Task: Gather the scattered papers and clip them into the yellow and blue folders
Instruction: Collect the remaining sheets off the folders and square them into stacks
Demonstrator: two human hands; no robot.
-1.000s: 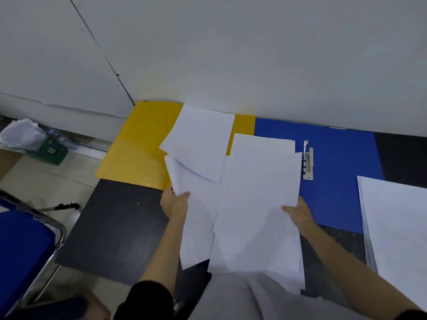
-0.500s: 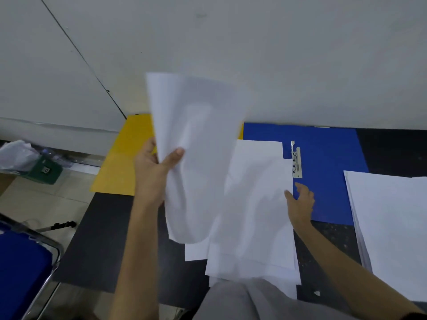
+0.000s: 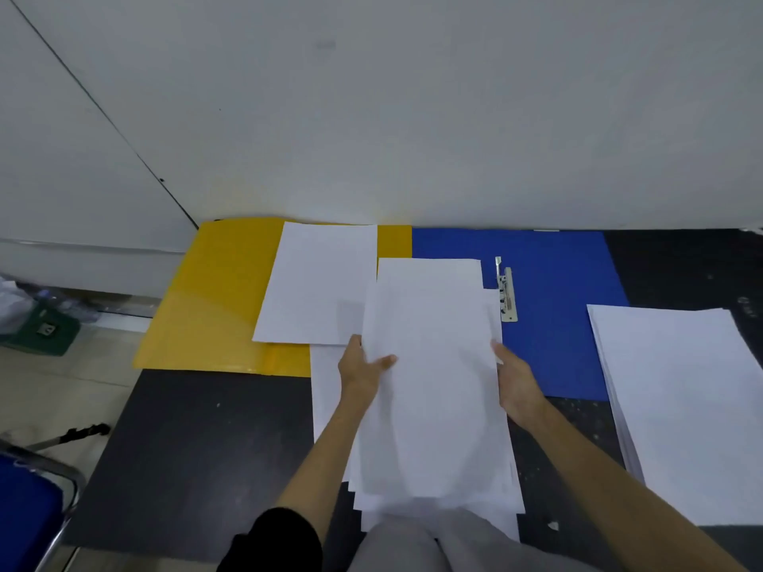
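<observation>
Your left hand [image 3: 363, 375] grips the left edge of a stack of white papers [image 3: 433, 390], thumb curled over the top sheet. Your right hand [image 3: 516, 379] rests against the stack's right edge; how its fingers lie there is hard to tell. The stack lies on a dark worktop [image 3: 198, 447], overlapping the blue folder [image 3: 557, 282], whose metal clip [image 3: 507, 297] sits just beside it. One loose sheet [image 3: 318, 282] lies on the yellow folder [image 3: 223, 303]. Another paper pile [image 3: 685, 406] sits to the right.
</observation>
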